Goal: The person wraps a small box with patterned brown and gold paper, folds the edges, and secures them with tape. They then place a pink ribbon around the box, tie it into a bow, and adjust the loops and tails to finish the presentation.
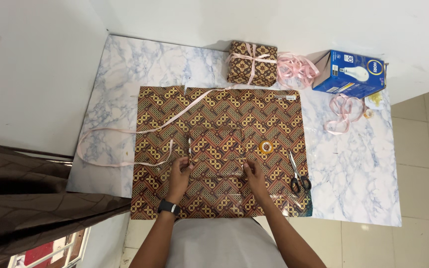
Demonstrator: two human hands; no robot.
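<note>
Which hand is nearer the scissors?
Right. The right hand is just left of the scissors; the left hand is farther left, across the wrapped box.

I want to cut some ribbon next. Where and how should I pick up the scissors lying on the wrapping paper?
Take the scissors by the black handle loops, the end nearest you, probably with the right hand, which is closest. They lie flat on the patterned wrapping paper with the blades shut and pointing away toward the tape roll, so coming from your near side keeps fingers off the tips.
</note>
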